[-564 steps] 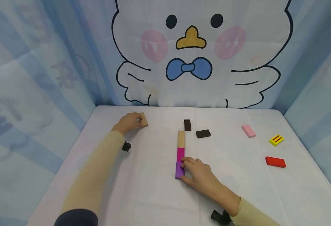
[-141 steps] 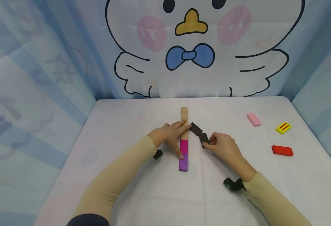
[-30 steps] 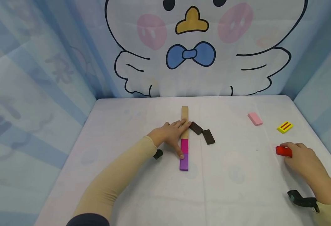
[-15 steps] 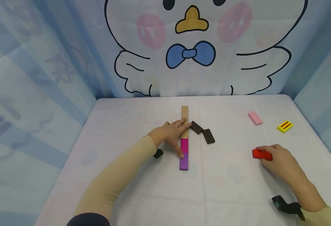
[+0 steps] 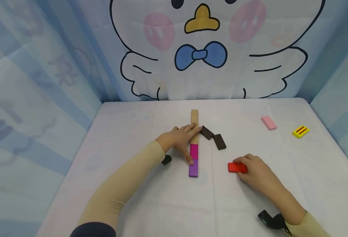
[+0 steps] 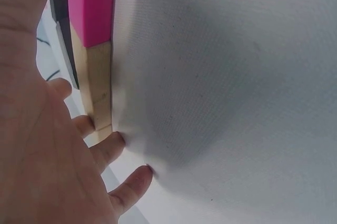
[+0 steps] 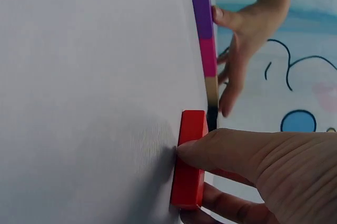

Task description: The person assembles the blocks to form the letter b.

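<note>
A straight row runs away from me in the head view: a purple block [image 5: 193, 170], a magenta block [image 5: 194, 150] and two plain wooden blocks [image 5: 194, 116] end to end. My left hand [image 5: 178, 141] rests on it with fingers spread, thumb at the purple block and fingertips across the wood. Two dark brown blocks, one near [image 5: 206, 132] and one farther right [image 5: 219, 142], slant off the row's right side, corners close together. My right hand [image 5: 258, 174] pinches a red block [image 7: 188, 182] between thumb and fingers, right of the row.
Toward the right of the white table [image 5: 162, 204] lie a pink block [image 5: 269, 123] and a yellow block with red stripes [image 5: 300, 131]. A printed cloth [image 5: 200, 79] stands behind the table's back edge, with more cloth along both sides.
Earlier, the left hand set a second wooden block into the row and the right hand turned the dark blocks aslant. Within the last second, the right hand has carried the red block leftward.
</note>
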Available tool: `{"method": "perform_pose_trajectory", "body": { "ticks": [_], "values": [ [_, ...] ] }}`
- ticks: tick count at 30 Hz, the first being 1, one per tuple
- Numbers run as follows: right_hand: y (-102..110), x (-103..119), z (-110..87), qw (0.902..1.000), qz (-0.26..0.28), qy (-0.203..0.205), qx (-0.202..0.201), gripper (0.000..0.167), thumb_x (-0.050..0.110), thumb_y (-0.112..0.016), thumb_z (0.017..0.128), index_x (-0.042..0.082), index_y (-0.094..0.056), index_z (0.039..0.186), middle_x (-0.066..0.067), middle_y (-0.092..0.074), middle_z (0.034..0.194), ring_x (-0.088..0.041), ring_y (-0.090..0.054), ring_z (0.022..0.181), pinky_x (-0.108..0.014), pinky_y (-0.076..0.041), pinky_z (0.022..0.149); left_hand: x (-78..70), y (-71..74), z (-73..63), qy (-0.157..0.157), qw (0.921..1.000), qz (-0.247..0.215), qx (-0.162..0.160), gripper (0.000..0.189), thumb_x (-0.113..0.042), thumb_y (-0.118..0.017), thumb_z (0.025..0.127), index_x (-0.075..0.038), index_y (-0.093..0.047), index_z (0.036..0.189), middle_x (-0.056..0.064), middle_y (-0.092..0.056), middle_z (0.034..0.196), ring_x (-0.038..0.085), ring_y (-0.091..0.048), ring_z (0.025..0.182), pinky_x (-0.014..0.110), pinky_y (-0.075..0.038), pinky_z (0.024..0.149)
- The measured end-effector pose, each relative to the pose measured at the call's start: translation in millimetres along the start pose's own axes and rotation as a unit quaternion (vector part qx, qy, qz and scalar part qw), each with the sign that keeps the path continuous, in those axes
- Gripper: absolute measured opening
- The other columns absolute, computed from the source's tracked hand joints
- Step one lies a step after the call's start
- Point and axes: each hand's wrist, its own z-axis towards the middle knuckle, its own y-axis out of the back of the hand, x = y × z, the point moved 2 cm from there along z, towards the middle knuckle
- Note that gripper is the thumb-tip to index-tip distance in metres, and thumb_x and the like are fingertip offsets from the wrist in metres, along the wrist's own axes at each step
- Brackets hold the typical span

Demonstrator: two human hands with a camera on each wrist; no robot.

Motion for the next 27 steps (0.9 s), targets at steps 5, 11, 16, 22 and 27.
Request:
{"method": "perform_pose_trajectory", "body": {
  "ticks": [5, 11, 16, 22, 27],
  "values": [
    [-11.5, 24.6, 6.2, 0.9991, 0.000, 0.040, -0.015, 0.030, 0.006, -0.080, 0.080, 0.009, -0.076, 0.109, -0.006, -0.069, 0.100, -0.026, -0.063, 0.091, -0.047, -0.055, 0.083, -0.6, 1.0, -0.2, 0.006, 1.0000, -0.007, 0.000, 0.146, -0.077, -0.085, 0.062, -0.033, 0.006, 0.167, 0.005, 0.011, 0.175, 0.032, -0.010, 0.161, 0.061, -0.018, 0.126],
    [-23.4, 44.7, 11.6, 0.9986, 0.001, 0.053, 0.001, 0.030, 0.008, -0.082, 0.080, 0.012, -0.076, 0.109, -0.003, -0.067, 0.099, -0.021, -0.061, 0.090, -0.043, -0.056, 0.081, -2.1, 0.1, -0.4, 0.012, 0.9999, -0.006, -0.001, 0.145, -0.076, -0.086, 0.063, -0.033, 0.005, 0.167, 0.005, 0.010, 0.175, 0.031, -0.010, 0.161, 0.061, -0.018, 0.126],
    [-30.5, 59.0, 15.5, 0.9978, 0.005, 0.066, 0.013, 0.029, 0.009, -0.083, 0.080, 0.013, -0.076, 0.108, -0.001, -0.066, 0.096, -0.017, -0.058, 0.086, -0.038, -0.055, 0.078, -1.4, -0.7, 1.3, 0.009, 0.9999, -0.002, -0.007, 0.145, -0.077, -0.086, 0.062, -0.033, 0.004, 0.167, 0.005, 0.009, 0.176, 0.031, -0.010, 0.161, 0.061, -0.019, 0.126],
    [-37.1, 70.4, 20.7, 0.9972, 0.000, 0.072, 0.019, 0.028, 0.012, -0.084, 0.080, 0.012, -0.076, 0.107, -0.001, -0.065, 0.095, -0.015, -0.056, 0.084, -0.035, -0.054, 0.076, 0.3, -2.2, 2.7, 0.013, 0.9999, 0.002, -0.007, 0.145, -0.078, -0.085, 0.061, -0.033, 0.004, 0.167, 0.005, 0.009, 0.176, 0.031, -0.010, 0.161, 0.062, -0.019, 0.126],
    [-41.6, 77.9, 23.0, 0.9975, 0.005, 0.066, 0.026, 0.029, 0.021, -0.088, 0.080, 0.013, -0.076, 0.106, -0.001, -0.066, 0.096, -0.016, -0.057, 0.087, -0.035, -0.054, 0.076, 0.1, -1.9, 1.2, 0.013, 0.9999, 0.002, -0.008, 0.145, -0.078, -0.085, 0.061, -0.033, 0.004, 0.167, 0.005, 0.009, 0.176, 0.031, -0.010, 0.161, 0.062, -0.019, 0.126]
  ]
}}
